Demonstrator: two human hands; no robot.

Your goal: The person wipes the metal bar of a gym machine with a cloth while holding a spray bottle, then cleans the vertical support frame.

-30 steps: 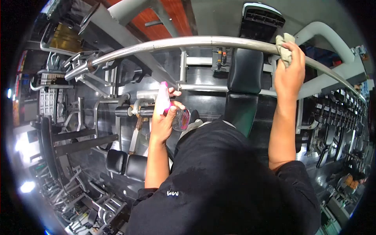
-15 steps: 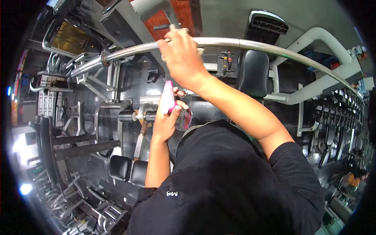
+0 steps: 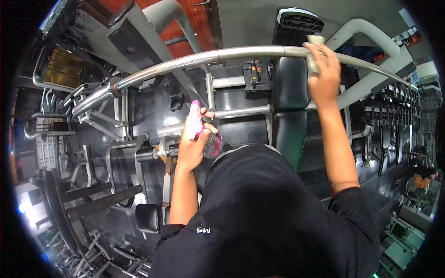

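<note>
Two bare hands at a metal bar, seen from above. The bar [image 3: 241,52] is set across the upper view, its line drawn as an arch, and a collar [image 3: 114,87] is carried near its left end. A cloth [image 3: 314,64], pale and folded, is held against the bar, right of its middle, by the right hand [image 3: 326,81]. The right fingers [image 3: 331,58] are clamped on the cloth; the far side of this grip is hidden, and the hand is slightly blurred. A bottle [image 3: 214,145] — clear, with a white and pink spray head [image 3: 195,119] — is held by the left hand [image 3: 187,150], below the bar and well apart from the cloth. The left fingers [image 3: 210,128] are closed around the spray head; whether the trigger is pressed cannot be told. Two black pads [image 3: 288,132] are seen beneath the bar, between the hands and nearer the right one. A pale frame [image 3: 391,44] is placed beyond the right hand, and dumbbells [image 3: 391,113] are racked farther to the right. The lower view is filled by a black shirt [image 3: 264,213], marked with small white lettering [image 3: 203,230].
</note>
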